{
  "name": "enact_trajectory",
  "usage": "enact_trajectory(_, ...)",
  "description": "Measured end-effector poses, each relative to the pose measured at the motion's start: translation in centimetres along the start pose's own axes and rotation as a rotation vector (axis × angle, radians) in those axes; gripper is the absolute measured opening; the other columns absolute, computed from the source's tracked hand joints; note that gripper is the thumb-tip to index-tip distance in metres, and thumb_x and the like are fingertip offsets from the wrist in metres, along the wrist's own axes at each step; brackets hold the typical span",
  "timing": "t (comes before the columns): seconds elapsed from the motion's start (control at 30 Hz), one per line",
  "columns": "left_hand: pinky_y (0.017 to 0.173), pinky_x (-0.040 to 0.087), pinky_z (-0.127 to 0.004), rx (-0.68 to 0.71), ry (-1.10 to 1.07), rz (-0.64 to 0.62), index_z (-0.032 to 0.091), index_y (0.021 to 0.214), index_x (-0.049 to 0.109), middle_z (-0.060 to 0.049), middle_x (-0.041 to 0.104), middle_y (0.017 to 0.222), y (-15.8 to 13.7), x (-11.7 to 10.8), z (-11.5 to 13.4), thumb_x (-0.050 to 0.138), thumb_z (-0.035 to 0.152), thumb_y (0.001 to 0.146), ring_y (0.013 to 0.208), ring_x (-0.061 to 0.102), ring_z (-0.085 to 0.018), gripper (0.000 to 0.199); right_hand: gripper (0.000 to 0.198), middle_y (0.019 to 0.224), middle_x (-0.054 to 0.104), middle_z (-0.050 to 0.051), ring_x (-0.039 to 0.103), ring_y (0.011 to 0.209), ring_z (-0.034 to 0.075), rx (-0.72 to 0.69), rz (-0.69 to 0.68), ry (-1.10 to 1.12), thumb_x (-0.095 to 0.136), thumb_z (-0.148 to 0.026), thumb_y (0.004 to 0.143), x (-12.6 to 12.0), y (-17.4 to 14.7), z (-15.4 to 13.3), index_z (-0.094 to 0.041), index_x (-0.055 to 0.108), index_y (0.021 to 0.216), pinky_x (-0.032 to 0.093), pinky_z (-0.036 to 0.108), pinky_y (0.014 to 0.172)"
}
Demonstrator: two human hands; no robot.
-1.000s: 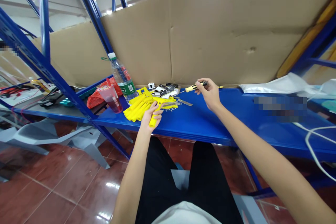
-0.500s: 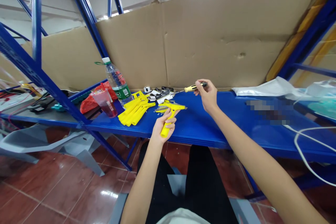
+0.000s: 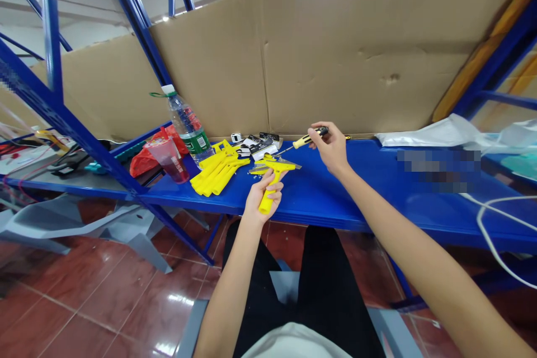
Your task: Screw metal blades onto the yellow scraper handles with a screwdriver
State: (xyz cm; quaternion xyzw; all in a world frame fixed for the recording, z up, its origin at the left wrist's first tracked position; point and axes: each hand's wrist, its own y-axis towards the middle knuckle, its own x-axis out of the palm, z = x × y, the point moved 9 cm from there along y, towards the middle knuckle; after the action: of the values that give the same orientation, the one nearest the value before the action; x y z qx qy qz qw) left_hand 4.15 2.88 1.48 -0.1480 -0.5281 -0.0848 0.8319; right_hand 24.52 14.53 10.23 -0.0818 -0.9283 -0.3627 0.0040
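Observation:
My left hand is wrapped round the handle of a yellow T-shaped scraper, with a thin blade along its wide head. Between the fingers of my right hand is a screwdriver with a yellow and black handle. Its shaft slants down to the left, close to the far side of the scraper's head; whether the tip touches anything is too small to tell. Several yellow scraper handles lie in a pile to the left. Behind the scraper are small black and white boxes, and tiny metal bits lie beside its head.
A water bottle and a plastic cup of red drink stand at the left of the blue table. Cardboard walls off the back. White plastic packaging and a white cable lie to the right.
The screwdriver's tip has shifted slightly left relative to the scraper. My left hand still grips the scraper in nearly the same place. The view has tilted a little.

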Motion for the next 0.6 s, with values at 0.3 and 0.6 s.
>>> enact_trajectory(0.3, 0.04, 0.037, -0.007, 0.019, 0.025, -0.017, 0.023, 0.142, 0.062, -0.022, 0.057, 0.165, -0.14, -0.09, 0.11, 0.045, 0.007, 0.112, 0.053, 0.046, 0.001, 0.039, 0.054, 0.084, 0.071, 0.0, 0.072, 0.064, 0.021, 0.008, -0.035, -0.009, 0.087, -0.077, 0.083, 0.57, -0.29, 0.07, -0.03, 0.074, 0.107, 0.061, 0.038, 0.062)
enact_trajectory(0.6, 0.038, 0.04, -0.008, 0.017, -0.006, -0.047, 0.021, 0.143, 0.062, -0.022, 0.058, 0.165, 0.04, -0.12, 0.13, 0.042, 0.007, 0.112, 0.053, 0.047, 0.001, 0.039, 0.053, 0.083, 0.071, 0.0, 0.071, 0.064, 0.02, 0.006, -0.072, -0.012, 0.087, -0.075, 0.084, 0.99, -0.51, 0.02, -0.03, 0.074, 0.108, 0.06, 0.038, 0.062)
